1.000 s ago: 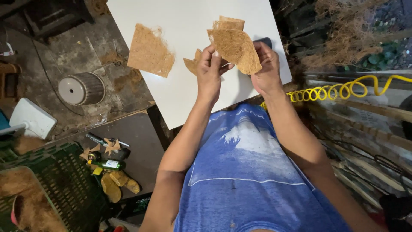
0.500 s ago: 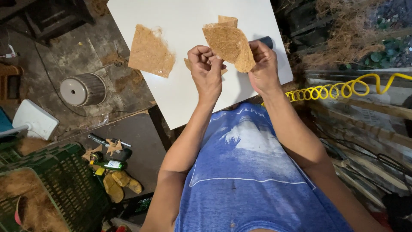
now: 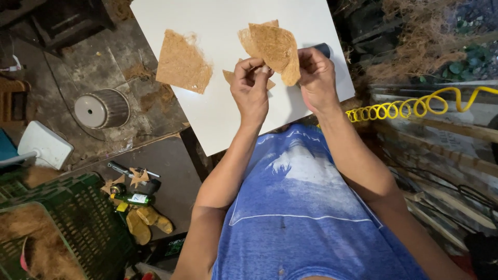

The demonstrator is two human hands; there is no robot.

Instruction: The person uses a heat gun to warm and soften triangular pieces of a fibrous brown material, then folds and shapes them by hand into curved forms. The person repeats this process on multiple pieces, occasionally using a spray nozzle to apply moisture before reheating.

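head view: both hands pinch one coir piece above the white board. the left hand grips its lower edge, and the right hand closes on its right side. the step looks like shaping the piece; the next move needs a firm grip. a second piece lies flat to the left.

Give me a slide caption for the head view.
Both hands, left hand and right hand, pinch a brown fibre piece over a white board.

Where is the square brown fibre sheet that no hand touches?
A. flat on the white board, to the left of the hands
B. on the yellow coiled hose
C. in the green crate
A: the square brown fibre sheet lies flat on the white board, apart from both hands.
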